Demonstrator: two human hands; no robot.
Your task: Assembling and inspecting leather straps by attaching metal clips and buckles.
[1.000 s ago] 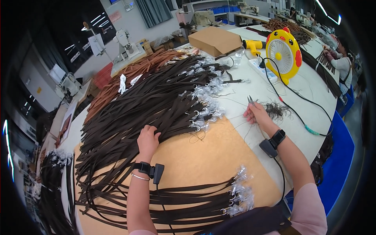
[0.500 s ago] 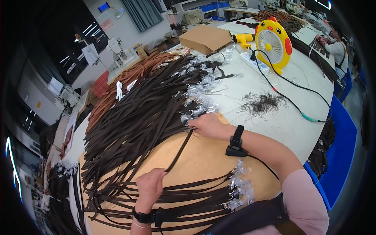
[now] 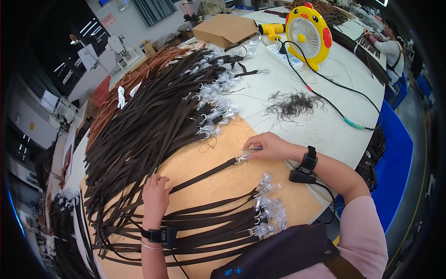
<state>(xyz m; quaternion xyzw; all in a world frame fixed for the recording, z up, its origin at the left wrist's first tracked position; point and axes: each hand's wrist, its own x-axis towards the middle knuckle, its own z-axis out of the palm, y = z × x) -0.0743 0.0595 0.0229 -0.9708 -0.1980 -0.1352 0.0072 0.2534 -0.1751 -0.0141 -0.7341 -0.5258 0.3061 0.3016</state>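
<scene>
A dark brown strap point(image 3: 204, 176) stretches between my hands, above a tan board. My left hand point(image 3: 155, 197) is closed around its lower left part, fingers partly hiding it. At its other end is a metal clasp point(image 3: 240, 159) wrapped in clear plastic, right under the fingers of my right hand point(image 3: 272, 146). That hand is closed on a thin, pointed metal tool point(image 3: 253, 149), whose kind I cannot make out; it also seems to touch the plastic. Nearer me lies a row of similar straps point(image 3: 218, 225), their plastic-wrapped ends to the right.
A large heap of dark straps point(image 3: 139, 125) covers the left, with reddish-brown straps point(image 3: 107, 104) behind. Loose threads point(image 3: 295, 106) lie on the white table near a yellow chick-shaped fan point(image 3: 309, 37) and its cable. A cardboard box point(image 3: 225, 30) stands behind; a blue bin point(image 3: 399, 158) is at right.
My right hand has moved away from the heap toward the right, bringing the strap's clasp end over the board. My left hand has shifted slightly left and up. The view has shifted too.
</scene>
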